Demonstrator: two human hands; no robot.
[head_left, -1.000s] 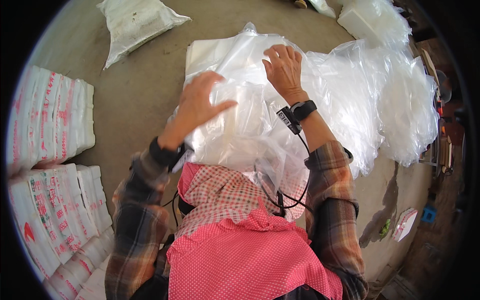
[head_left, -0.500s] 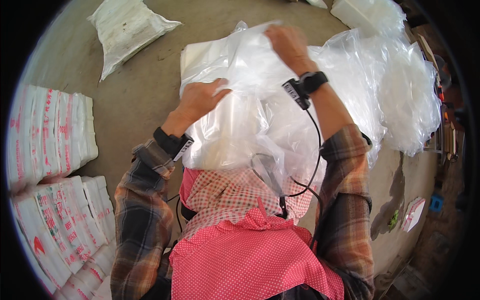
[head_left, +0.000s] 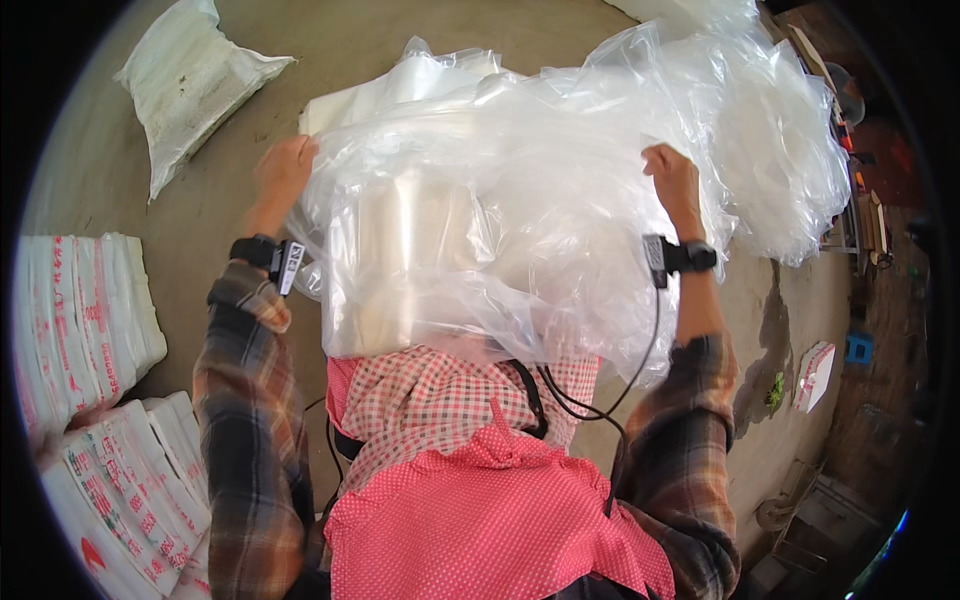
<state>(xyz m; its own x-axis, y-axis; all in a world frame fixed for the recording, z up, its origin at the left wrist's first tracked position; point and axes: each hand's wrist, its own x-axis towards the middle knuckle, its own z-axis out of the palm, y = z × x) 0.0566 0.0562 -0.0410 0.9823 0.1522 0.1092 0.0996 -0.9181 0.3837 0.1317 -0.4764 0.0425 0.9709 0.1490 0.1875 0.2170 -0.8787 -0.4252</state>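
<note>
A wide clear plastic bag (head_left: 540,190) is stretched between my hands, its top edge running from one to the other. At its left edge, my left hand (head_left: 283,180) pinches the film. My right hand (head_left: 676,180) grips the opposite edge with curled fingers. Under the film, in front of my lap, lies a stack of flat, cream-tinted plastic bags (head_left: 385,270). Loose, crumpled clear film (head_left: 560,275) covers the right part of that stack. The left hand is slightly blurred.
A heap of clear plastic (head_left: 785,150) rises at the right. White packs with red print (head_left: 85,320) are piled at the left. A white woven sack (head_left: 195,85) lies on the floor at the far left. Farther right are a blue stool (head_left: 858,348) and a white block (head_left: 814,378).
My hands have moved apart, left hand to the left and right hand to the right and nearer me. The clear bag is now spread wide between them. The view has shifted a little.
</note>
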